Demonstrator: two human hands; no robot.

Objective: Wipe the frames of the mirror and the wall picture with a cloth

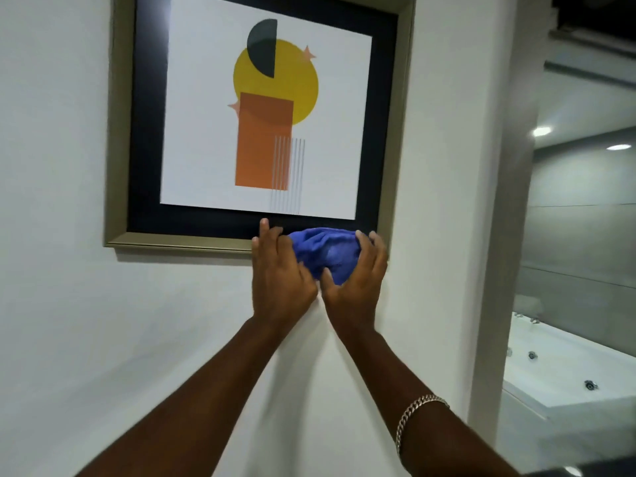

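Observation:
The wall picture has a champagne-coloured frame with a black mat around an abstract print of a yellow circle and an orange rectangle. A bunched blue cloth is pressed against the lower right part of the frame's bottom edge. My right hand grips the cloth from the right and below. My left hand holds the cloth's left side, its fingers reaching up over the bottom rail onto the black mat. A chain bracelet is on my right wrist. No mirror frame is clearly in view.
The picture hangs on a white wall. A wall corner runs down on the right. Beyond it is a bathroom with a white whirlpool tub and grey wall panels with reflected ceiling lights.

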